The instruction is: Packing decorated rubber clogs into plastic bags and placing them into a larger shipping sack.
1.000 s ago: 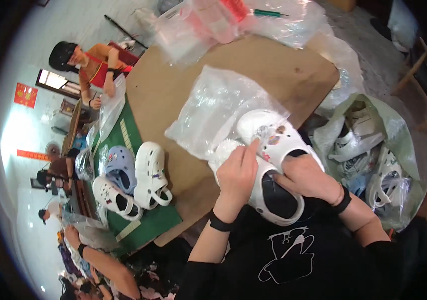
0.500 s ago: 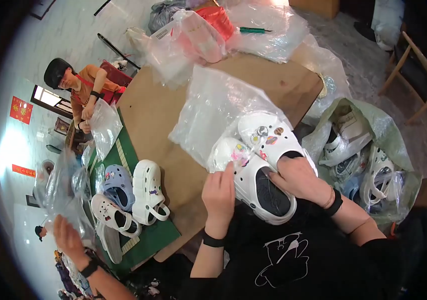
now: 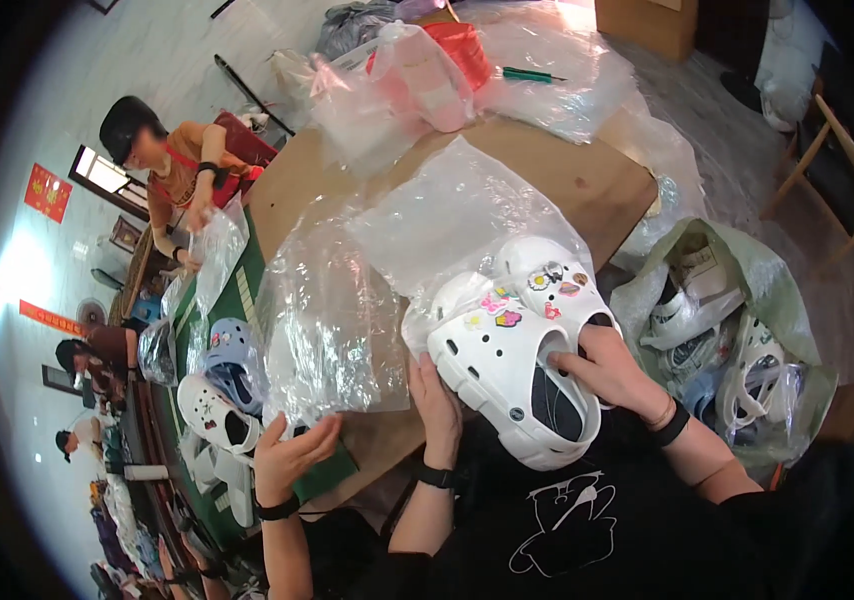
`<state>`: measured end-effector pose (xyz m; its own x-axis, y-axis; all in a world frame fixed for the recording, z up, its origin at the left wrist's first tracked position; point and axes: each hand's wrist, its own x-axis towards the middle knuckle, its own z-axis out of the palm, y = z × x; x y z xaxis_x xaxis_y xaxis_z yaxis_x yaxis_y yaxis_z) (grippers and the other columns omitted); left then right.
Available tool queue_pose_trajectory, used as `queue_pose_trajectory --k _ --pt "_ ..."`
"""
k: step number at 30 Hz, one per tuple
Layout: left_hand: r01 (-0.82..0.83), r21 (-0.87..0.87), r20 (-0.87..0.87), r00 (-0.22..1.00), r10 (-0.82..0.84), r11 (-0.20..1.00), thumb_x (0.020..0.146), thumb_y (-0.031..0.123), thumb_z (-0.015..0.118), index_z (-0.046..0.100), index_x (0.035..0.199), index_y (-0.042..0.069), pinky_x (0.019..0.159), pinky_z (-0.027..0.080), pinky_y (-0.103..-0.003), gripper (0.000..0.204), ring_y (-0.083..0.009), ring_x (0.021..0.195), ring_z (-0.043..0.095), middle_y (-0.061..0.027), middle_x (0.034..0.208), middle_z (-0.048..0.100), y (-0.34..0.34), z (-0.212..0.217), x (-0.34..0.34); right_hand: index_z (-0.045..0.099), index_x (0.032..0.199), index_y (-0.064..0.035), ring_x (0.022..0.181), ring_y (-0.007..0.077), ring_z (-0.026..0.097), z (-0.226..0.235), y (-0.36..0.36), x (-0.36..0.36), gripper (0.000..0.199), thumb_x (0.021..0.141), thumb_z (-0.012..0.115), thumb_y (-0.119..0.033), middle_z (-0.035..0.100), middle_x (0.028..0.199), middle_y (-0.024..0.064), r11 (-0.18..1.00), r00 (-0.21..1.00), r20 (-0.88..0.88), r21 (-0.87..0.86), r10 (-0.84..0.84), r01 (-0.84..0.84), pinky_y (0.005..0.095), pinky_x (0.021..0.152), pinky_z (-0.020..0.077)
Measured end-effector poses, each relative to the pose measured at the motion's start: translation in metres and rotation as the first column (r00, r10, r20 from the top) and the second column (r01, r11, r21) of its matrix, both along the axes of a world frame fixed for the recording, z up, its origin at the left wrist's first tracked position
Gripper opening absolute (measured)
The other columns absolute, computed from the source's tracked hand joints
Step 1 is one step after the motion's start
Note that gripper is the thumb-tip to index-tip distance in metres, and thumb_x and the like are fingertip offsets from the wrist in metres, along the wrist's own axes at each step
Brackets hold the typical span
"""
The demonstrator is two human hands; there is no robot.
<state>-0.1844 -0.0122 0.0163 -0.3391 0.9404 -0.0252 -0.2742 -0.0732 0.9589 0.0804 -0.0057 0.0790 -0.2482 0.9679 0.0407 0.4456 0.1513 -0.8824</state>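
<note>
Head view. Left hand (image 3: 439, 405) lies flat against the side of a pair of white foam clogs with small coloured charms (image 3: 517, 350); fingers (image 3: 431, 378) extended, pressing, not curled round. Right hand (image 3: 615, 368) grips the clogs at the heel opening, fingers hooked over the rim. Clogs held stacked over the near edge of the brown cardboard-covered tabletop (image 3: 587, 180), close to the torso. Clear crinkled plastic bag (image 3: 457, 215) lies just behind, touching the clogs. A co-worker's hand (image 3: 292, 455) holds another clear plastic bag (image 3: 322, 330) to the left.
</note>
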Motion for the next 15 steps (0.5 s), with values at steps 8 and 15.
queue_pose_trajectory --k 8,15 --pt "0.026 -0.001 -0.732 0.681 -0.018 1.0 0.099 0.014 0.05 0.056 0.117 -0.005 0.068 0.048 -0.029 0.026 -0.0142 0.075 0.06 -0.0128 0.085 0.065 -0.022 0.037 0.021 0.064 0.083 0.0051 0.064 0.0288 0.063 0.007 0.003 0.0 0.031 0.082 0.067 -0.026 0.064 0.072 0.0189 0.985 0.955 -0.251 -0.099 -0.16 0.139 0.0383 0.062 0.0475" --pt "0.274 0.021 -0.778 0.608 -0.157 0.961 0.094 0.014 0.057 0.063 0.092 0.0 0.061 0.049 -0.037 0.015 -0.0359 0.067 0.062 -0.0187 0.076 0.064 -0.064 0.041 0.038 0.059 0.075 0.0063 0.067 0.0412 0.062 0.006 0.009 0.002 0.038 0.086 0.062 -0.03 0.061 0.072 0.025 0.986 0.956 0.252 0.112 -0.148 0.123 0.0455 0.062 0.0484"
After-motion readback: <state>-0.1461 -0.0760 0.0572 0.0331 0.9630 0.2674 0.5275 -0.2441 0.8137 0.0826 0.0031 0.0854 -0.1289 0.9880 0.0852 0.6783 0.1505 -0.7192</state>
